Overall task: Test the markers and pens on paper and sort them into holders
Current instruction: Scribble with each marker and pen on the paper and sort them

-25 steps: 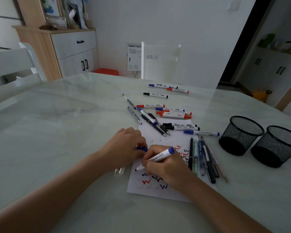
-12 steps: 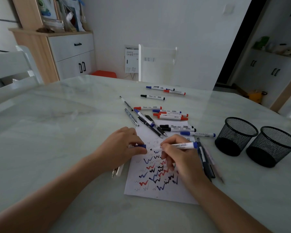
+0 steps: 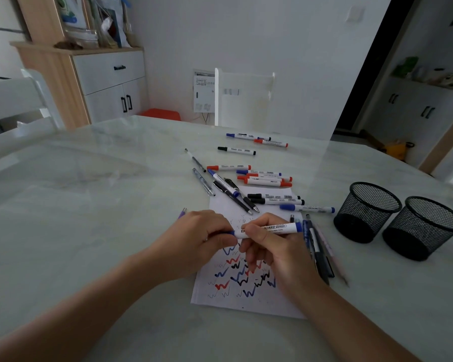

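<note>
Head camera looks forward and down, close over the table [image 3: 89, 205].

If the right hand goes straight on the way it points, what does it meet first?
Probably the left hand, which pinches the other end of the blue marker that the right hand holds; they are close.

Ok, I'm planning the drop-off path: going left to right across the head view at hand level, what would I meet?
left hand → blue marker → row of pens lying side by side → first mesh holder → second mesh holder
</note>
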